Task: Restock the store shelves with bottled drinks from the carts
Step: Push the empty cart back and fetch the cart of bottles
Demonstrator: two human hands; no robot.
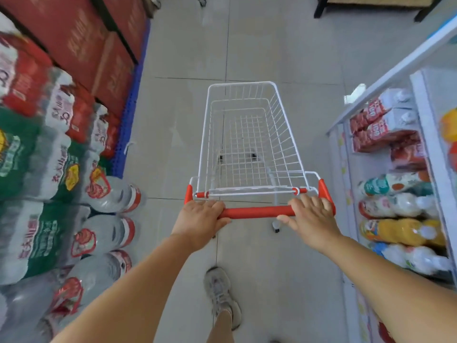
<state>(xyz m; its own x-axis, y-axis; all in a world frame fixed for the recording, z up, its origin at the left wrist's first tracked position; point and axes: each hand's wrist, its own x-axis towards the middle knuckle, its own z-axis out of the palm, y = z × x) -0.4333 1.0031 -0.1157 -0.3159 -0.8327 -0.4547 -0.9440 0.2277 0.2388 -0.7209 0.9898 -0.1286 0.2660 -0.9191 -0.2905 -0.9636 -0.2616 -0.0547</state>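
A white wire cart (284,125) with a red handle bar (257,212) stands in the aisle in front of me, its basket holding nothing. My left hand (201,219) grips the left end of the handle. My right hand (312,215) rests over the right end, fingers curled on it. White store shelves (420,95) on the right carry bottled drinks (400,231) lying in rows, orange, white and green-labelled, with red and white cartons (380,125) further along.
Shrink-wrapped packs of large water bottles (103,233) are stacked on the left, with red cardboard boxes (81,38) behind them on a blue pallet (128,120). The grey tiled floor (284,45) stretches ahead. A dark-framed stand (324,7) sits at the far end. My shoe (221,293) is below the cart.
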